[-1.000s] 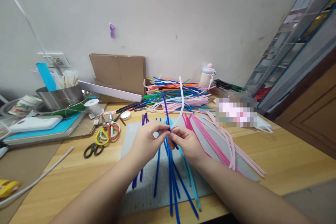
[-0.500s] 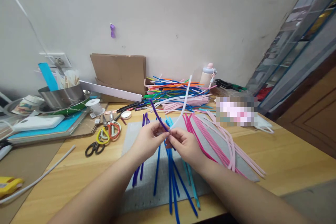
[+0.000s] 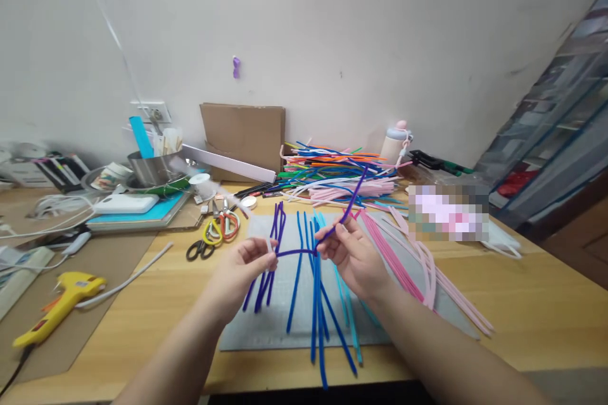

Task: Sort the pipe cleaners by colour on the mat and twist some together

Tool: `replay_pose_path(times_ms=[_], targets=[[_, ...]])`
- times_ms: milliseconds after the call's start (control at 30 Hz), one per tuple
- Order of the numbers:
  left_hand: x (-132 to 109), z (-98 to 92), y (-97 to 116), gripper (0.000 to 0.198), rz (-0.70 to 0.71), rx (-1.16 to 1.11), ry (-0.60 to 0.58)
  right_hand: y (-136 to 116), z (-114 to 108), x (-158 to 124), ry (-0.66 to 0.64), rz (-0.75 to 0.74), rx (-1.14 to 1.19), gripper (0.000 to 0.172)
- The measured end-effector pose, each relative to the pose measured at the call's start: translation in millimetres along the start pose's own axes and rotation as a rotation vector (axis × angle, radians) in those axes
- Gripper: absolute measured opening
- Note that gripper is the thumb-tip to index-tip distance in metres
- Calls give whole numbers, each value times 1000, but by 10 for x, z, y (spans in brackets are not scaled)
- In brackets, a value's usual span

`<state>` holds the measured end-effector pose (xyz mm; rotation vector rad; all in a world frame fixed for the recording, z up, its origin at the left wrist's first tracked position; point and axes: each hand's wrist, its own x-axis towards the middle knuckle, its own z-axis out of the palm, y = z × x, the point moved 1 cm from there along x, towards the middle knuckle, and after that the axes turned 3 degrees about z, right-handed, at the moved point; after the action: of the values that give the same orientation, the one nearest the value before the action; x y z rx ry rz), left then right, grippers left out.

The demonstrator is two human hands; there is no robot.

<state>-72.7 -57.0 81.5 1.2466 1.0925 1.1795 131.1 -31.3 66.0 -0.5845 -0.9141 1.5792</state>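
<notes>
Left hand [image 3: 251, 264] and right hand [image 3: 354, 253] now farther apart, both pinching thin purple chenille stem [image 3: 295, 252] | pale wooden table [image 3: 532, 313], lower frame | greyish painted wall [image 3: 332, 19], upper frame

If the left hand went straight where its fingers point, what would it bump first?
Probably the right hand, along the purple stem between them; the blue stems seem lower, but depth is unclear.

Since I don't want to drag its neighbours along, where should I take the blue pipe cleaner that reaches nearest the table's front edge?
Probably best at its near end, coming from the front edge. The blue pipe cleaner runs past the mat onto the table, and its tip lies apart from the others; farther up it bunches with other blue ones.
</notes>
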Motion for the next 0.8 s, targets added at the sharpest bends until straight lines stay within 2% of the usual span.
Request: replay_pose_path(times_ms=[133, 200, 333, 433, 500, 633, 700, 767, 800], targets=[[-295, 40, 37, 17, 2, 80, 8, -52, 106, -117, -82, 87, -27, 25], [-403, 93, 91, 15, 30, 109, 27, -67, 153, -209, -128, 99, -190, 24], [-534, 182, 162, 14, 130, 81, 64, -91, 243, -453, -250, 29, -602, 19], [-577, 219, 134, 15, 139, 44, 102, -77, 290, -631, -342, 13, -690, 27], [-587, 228, 82, 17, 122, 12, 126, -60, 294, -714, -380, -46, -758, 26], [-583, 211, -50, 17, 67, -44, 107, -35, 230, -794, -524, -341, -1099, 31], [-583, 191, -102, 17, 56, -56, 94, -28, 188, -813, -583, -436, -1216, 35], [-590, 176, -128, 16, 70, -57, 104, -27, 170, -825, -581, -403, -1165, 35], [-596, 173, -129, 16, 89, -51, 119, -31, 175, -828, -549, -341, -1042, 33]])
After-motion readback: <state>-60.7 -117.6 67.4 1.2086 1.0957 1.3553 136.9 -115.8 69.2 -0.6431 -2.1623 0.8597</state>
